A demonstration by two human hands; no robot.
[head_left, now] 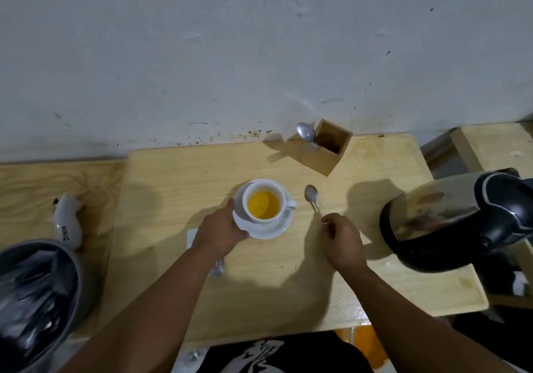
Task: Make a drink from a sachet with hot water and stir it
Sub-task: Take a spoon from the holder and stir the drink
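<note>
A white cup (248, 198) with orange drink in it stands on a white saucer (271, 230) in the middle of the wooden table (178, 188). My left hand (220, 230) grips the saucer's left rim. To the right of the cup, my right hand (343, 238) pinches the handle end of a metal teaspoon (312, 196). The spoon's bowl points away from me, low over or on the table; I cannot tell which. A steel and black kettle (450, 219) stands at the right. A white sachet (191, 235) is partly hidden under my left wrist.
A wooden cutlery box (328, 153) with a spoon and fork leaning out stands by the wall (259, 55). A grey bin with a dark liner (34, 300) is at the lower left, a crumpled white wrapper (69, 219) beside it. A small metal object (219, 266) lies under my left forearm.
</note>
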